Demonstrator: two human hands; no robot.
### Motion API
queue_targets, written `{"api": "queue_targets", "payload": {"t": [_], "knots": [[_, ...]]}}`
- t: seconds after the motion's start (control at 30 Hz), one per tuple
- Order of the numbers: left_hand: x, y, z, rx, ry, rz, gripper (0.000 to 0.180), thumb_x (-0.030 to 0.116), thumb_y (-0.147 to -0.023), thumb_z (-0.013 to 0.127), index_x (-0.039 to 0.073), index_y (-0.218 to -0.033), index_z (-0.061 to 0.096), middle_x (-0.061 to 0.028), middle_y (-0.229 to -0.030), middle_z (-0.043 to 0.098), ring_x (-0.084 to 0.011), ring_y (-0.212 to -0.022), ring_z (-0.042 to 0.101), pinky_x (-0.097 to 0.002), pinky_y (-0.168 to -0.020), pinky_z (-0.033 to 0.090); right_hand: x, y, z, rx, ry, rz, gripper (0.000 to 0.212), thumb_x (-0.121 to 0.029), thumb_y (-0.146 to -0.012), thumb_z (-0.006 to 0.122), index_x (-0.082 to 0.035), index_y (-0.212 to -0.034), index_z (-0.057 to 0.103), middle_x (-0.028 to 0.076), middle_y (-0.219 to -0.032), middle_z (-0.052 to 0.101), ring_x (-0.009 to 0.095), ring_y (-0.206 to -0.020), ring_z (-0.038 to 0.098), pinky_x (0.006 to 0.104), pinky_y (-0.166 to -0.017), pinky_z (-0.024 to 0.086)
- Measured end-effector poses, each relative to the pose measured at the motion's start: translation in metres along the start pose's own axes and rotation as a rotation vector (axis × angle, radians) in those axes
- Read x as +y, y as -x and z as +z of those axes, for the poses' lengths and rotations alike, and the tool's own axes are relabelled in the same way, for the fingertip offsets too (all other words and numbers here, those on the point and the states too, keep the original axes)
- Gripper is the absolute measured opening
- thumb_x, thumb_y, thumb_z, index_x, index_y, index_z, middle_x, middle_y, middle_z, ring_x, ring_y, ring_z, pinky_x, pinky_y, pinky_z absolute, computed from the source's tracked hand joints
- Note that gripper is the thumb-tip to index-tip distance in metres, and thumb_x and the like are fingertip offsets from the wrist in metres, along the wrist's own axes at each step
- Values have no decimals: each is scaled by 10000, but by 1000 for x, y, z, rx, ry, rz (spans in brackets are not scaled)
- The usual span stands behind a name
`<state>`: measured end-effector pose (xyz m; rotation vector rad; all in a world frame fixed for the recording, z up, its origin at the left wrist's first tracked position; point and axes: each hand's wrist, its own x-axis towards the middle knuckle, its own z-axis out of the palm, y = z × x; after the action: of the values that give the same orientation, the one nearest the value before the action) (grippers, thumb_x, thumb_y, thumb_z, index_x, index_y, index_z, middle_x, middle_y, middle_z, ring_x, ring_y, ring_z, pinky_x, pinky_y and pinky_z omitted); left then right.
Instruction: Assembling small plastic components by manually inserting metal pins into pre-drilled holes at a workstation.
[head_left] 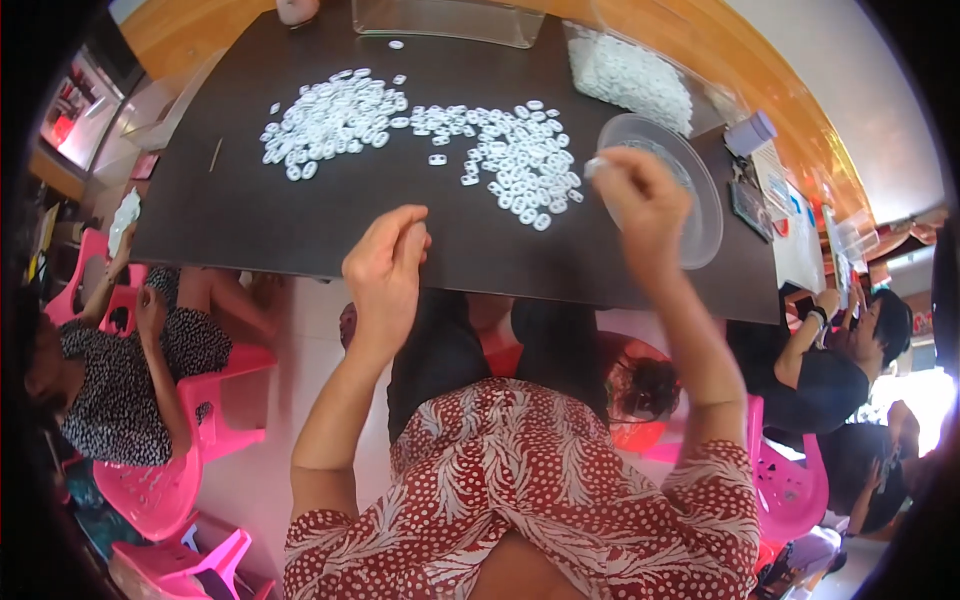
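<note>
Two heaps of small white plastic rings (pixel 335 120) lie on a dark table (pixel 230 210), the second heap (pixel 525 160) further right. My right hand (pixel 640 200) is raised just right of that heap, fingers pinched on a small white piece next to a clear round plastic bowl (pixel 700 215). My left hand (pixel 385 270) hovers over the table's near edge with fingers curled together; I cannot make out anything in it.
A clear plastic bag of white rings (pixel 630 75) lies at the back right, a clear box (pixel 445 20) at the back. People sit on pink plastic chairs (pixel 160 490) at left and right, with one (pixel 800 480) on the right.
</note>
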<state>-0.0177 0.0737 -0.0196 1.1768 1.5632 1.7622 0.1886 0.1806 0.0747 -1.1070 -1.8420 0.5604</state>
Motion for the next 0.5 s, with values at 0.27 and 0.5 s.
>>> {"api": "queue_targets", "payload": {"t": [0.27, 0.5], "knots": [[-22, -72, 15, -54, -784, 627, 72, 47, -745, 619, 73, -812, 624, -76, -712, 555, -267, -684, 546, -376, -632, 426, 23, -128, -63, 147, 306, -131, 241, -202, -740, 641, -15, -887, 681, 88, -738, 656, 137, -686, 591, 272, -650, 449], [-40, -91, 30, -174, -884, 633, 70, 79, -693, 653, 43, -740, 616, -133, -770, 552, -303, -776, 548, -402, -685, 421, 39, -218, -86, 152, 691, -238, 285, -258, -741, 619, -83, -955, 685, 162, -866, 670, 288, -819, 640, 355, -751, 478]]}}
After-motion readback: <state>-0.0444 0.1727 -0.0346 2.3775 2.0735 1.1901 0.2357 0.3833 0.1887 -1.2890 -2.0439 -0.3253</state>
